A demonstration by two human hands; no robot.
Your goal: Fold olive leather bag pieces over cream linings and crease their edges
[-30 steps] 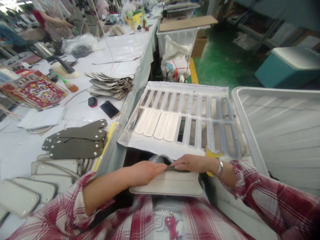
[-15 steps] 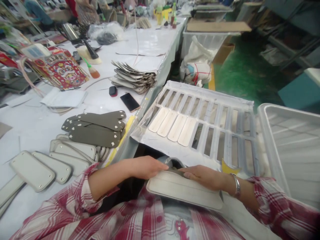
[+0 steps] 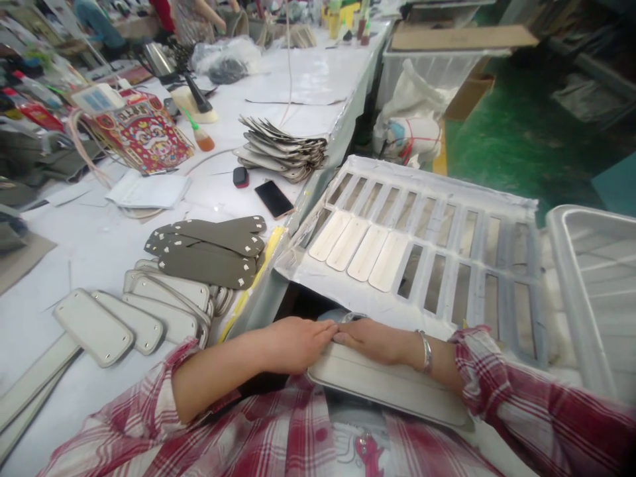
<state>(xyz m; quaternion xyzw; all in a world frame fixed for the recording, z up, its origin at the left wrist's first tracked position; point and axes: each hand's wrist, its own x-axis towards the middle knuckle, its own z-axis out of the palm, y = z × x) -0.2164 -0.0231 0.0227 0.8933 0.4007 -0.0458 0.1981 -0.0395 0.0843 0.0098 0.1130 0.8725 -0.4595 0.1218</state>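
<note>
A long pale panel with rounded corners lies across my lap, slightly tilted. My left hand grips its far left edge, fingers pressed together. Right beside it, my right hand has its fingers closed over the same edge, and the two hands touch. The fingers hide whatever lies under them. In front stands a white slotted frame, with several cream rounded strips laid in its near row at the left; other slots show through.
On the white table to the left are olive flat pieces, pale eyeleted panels, a stack of thin pieces, a phone and a red printed box. A translucent bin stands at the right.
My right hand has moved left along the panel's edge until it meets my left hand. The dark olive bit seen between them is now covered. The view has shifted slightly.
</note>
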